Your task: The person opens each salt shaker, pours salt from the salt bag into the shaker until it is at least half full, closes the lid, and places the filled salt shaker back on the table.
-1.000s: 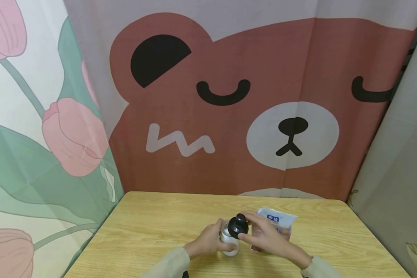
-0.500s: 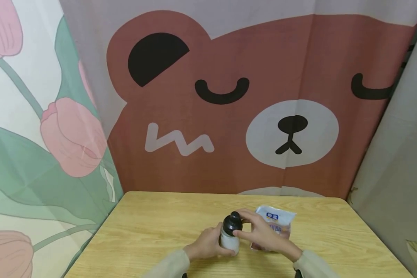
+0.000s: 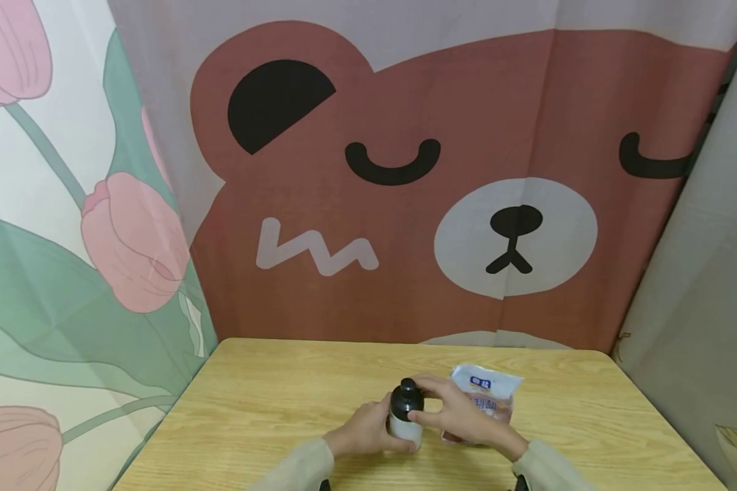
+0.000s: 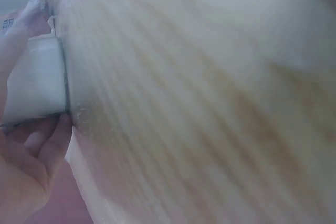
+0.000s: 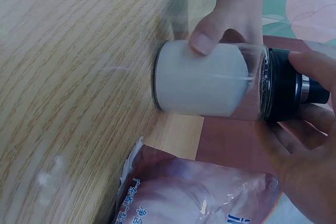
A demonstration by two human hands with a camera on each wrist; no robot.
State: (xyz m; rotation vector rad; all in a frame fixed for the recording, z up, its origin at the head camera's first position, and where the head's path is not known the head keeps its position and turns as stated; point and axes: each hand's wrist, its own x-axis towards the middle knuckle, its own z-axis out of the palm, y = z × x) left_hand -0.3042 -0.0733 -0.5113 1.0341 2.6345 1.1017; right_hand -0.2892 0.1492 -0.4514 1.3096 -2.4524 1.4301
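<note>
A clear glass jar [image 5: 202,80] stands upright on the table, largely filled with a white substance. Its black lid [image 3: 407,402] with a small knob sits on the jar's mouth. My left hand [image 3: 365,428] grips the jar body from the left, the thumb lying across the front. From the right, my right hand [image 3: 457,412] holds the lid's side between thumb and fingers. In the left wrist view the jar's lower part [image 4: 39,80] shows beside the left hand [image 4: 26,174]. Just behind the right hand is a printed plastic bag [image 3: 488,387], partly covered by it.
The wood-grain table [image 3: 270,402] reaches back to a bear-print curtain [image 3: 319,307]. A tulip-print curtain [image 3: 49,273] hangs at the left and a pale one [image 3: 700,327] at the right. In the right wrist view, a whitish patch [image 5: 48,179] shows on the tabletop.
The black lid was tilted above the jar's open mouth; the right hand has brought it left and down onto the jar, where it now sits level. The left hand keeps its hold.
</note>
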